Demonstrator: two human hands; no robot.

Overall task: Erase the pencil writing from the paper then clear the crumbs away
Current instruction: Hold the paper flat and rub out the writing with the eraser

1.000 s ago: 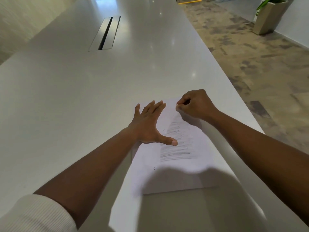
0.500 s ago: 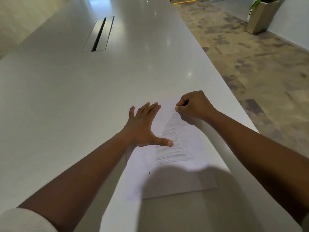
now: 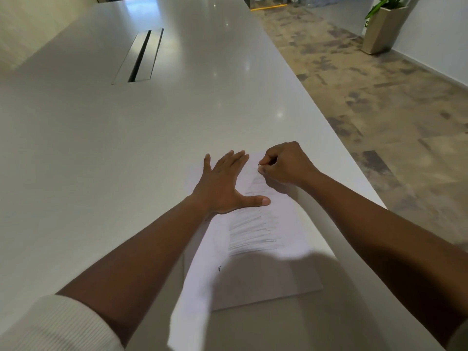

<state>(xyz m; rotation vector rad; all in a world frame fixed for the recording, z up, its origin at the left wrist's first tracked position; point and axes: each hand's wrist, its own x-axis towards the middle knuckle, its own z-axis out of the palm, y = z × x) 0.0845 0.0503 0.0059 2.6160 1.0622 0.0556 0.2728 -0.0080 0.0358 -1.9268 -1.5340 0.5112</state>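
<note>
A white sheet of paper [image 3: 255, 269] lies on the pale table, near its right edge. Grey pencil scribbles [image 3: 253, 231] cover its middle, fainter toward the far end. My left hand [image 3: 222, 183] lies flat on the paper's far left part, fingers straight and thumb spread out over the sheet. My right hand [image 3: 286, 164] is curled at the paper's far end, its thumb and fingertips pinching a small eraser [image 3: 259, 168] that is almost wholly hidden, pressed down on the top of the scribbles. A small dark mark [image 3: 219, 268] sits on the sheet's lower left.
The long table [image 3: 126, 148] has a recessed cable slot [image 3: 140, 57] further back. Its right edge runs close beside the paper, with patterned floor [image 3: 379, 97] beyond. A planter [image 3: 379, 29] stands at the far right by the wall.
My right hand has shifted slightly left along the paper's far end while my left hand keeps pressing the sheet. The scribbles near my right hand look fainter. The camera view has drifted.
</note>
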